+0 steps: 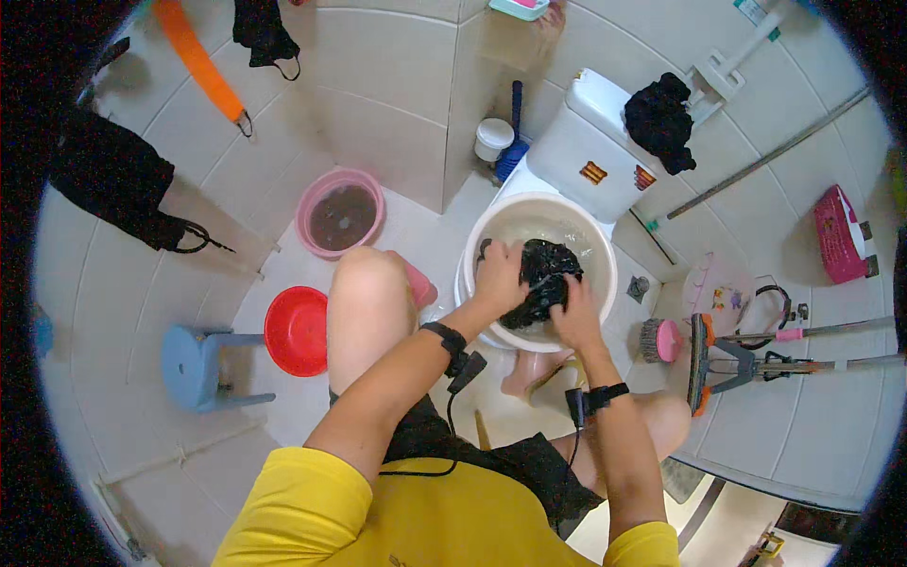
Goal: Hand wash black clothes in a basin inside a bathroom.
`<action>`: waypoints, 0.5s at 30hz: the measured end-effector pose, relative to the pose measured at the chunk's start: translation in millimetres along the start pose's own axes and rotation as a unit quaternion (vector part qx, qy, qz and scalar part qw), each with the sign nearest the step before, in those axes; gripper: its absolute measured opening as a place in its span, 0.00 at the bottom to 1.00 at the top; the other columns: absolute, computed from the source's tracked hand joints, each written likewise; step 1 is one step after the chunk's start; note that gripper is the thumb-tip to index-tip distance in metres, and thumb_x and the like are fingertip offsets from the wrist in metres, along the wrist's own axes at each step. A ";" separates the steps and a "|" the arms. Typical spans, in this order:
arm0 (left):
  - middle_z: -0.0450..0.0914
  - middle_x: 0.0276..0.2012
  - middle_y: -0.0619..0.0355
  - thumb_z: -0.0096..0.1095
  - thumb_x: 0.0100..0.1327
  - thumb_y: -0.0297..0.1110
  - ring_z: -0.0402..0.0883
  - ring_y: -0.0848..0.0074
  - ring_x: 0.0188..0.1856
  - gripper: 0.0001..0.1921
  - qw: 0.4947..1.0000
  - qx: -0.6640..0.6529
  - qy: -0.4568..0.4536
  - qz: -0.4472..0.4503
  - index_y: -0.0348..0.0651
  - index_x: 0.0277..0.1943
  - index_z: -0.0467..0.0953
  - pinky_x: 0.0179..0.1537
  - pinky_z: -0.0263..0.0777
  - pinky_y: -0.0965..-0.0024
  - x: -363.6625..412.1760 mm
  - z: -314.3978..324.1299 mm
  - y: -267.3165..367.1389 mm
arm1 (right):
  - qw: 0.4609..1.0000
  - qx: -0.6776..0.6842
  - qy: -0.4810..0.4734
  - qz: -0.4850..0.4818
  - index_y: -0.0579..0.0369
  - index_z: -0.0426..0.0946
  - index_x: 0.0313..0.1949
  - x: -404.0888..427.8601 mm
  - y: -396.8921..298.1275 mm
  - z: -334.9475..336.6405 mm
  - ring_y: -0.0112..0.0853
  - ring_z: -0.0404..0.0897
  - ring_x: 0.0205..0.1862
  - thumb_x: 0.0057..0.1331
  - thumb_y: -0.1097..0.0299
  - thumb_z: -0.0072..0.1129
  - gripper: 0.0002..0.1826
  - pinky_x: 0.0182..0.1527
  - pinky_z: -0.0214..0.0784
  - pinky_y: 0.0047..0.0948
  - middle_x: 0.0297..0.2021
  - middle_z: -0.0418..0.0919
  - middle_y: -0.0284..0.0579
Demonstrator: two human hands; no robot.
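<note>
A wet, shiny black cloth [542, 280] lies bunched in a round off-white basin [604, 301] with water in it. My left hand [500, 278] grips the cloth's left side, and a small dark piece shows past its fingers. On the cloth's lower right, my right hand [577, 315] has its fingers pressed into the folds. Part of the cloth is hidden behind the hands. The basin stands right in front of the white toilet tank [588, 149]; what bears it is mostly hidden.
A pink basin [305, 223] of murky water, a red basin [294, 332] and a blue stool [195, 368] stand left. Black garments [113, 181] hang on the left wall. A black cloth [660, 122] lies by the tank. A scrub brush [659, 340] and mop [730, 365] are right.
</note>
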State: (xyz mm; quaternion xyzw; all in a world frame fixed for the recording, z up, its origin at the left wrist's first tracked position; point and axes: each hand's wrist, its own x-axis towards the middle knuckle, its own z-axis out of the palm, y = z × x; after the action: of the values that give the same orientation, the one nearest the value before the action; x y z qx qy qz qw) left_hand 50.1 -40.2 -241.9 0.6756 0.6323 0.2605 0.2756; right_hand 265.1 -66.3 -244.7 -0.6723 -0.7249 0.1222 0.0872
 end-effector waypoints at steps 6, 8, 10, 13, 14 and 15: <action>0.47 0.79 0.34 0.75 0.56 0.49 0.46 0.37 0.80 0.50 0.975 0.194 -0.057 0.089 0.60 0.80 0.55 0.70 0.44 0.18 -13.4 35.8 -9.0 | 0.994 -0.043 -0.098 -0.012 0.37 0.49 0.81 -7.3 -28.7 24.4 0.77 0.48 0.76 0.65 0.51 0.56 0.46 0.70 0.52 0.76 0.80 0.39 0.68; 0.50 0.79 0.35 0.75 0.57 0.47 0.45 0.38 0.81 0.50 0.970 0.210 -0.082 0.091 0.61 0.80 0.55 0.69 0.50 0.20 -7.3 41.2 -7.2 | 0.996 -0.031 -0.083 -0.029 0.36 0.47 0.81 -3.5 -17.5 39.6 0.74 0.48 0.77 0.67 0.50 0.55 0.46 0.70 0.52 0.76 0.81 0.40 0.65; 0.51 0.78 0.35 0.74 0.57 0.46 0.46 0.37 0.80 0.49 0.974 0.189 -0.096 0.079 0.59 0.80 0.56 0.69 0.53 0.23 0.4 47.6 -12.8 | 0.993 -0.027 -0.114 -0.019 0.36 0.46 0.82 6.3 -18.4 41.6 0.73 0.48 0.77 0.67 0.50 0.56 0.46 0.70 0.52 0.75 0.81 0.40 0.63; 0.55 0.77 0.34 0.73 0.58 0.43 0.49 0.35 0.79 0.45 0.979 0.153 -0.113 0.070 0.53 0.78 0.59 0.69 0.60 0.30 12.3 59.1 -20.7 | 0.988 -0.076 -0.133 -0.023 0.38 0.44 0.82 17.1 -17.4 46.4 0.69 0.54 0.76 0.68 0.53 0.57 0.47 0.69 0.56 0.74 0.80 0.45 0.61; 0.57 0.76 0.33 0.72 0.59 0.42 0.52 0.34 0.78 0.43 0.981 0.137 -0.118 0.073 0.50 0.77 0.62 0.69 0.64 0.34 16.4 62.6 -23.4 | 0.988 -0.072 -0.132 -0.029 0.40 0.49 0.80 21.4 -15.0 49.7 0.68 0.56 0.75 0.67 0.54 0.59 0.45 0.67 0.58 0.74 0.78 0.51 0.61; 0.57 0.76 0.33 0.72 0.59 0.42 0.52 0.34 0.78 0.43 0.981 0.134 -0.121 0.078 0.50 0.77 0.62 0.69 0.64 0.34 23.5 67.9 -24.1 | 0.989 -0.070 -0.130 -0.031 0.43 0.54 0.79 25.0 -7.9 52.7 0.67 0.57 0.74 0.67 0.55 0.60 0.43 0.66 0.60 0.75 0.76 0.56 0.61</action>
State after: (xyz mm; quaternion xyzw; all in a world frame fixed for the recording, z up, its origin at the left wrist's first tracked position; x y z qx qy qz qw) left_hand 82.0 -18.5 -307.1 0.7800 0.5690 0.1105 0.2361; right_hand 240.3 -45.1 -293.6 -0.6326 -0.7572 0.1546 -0.0509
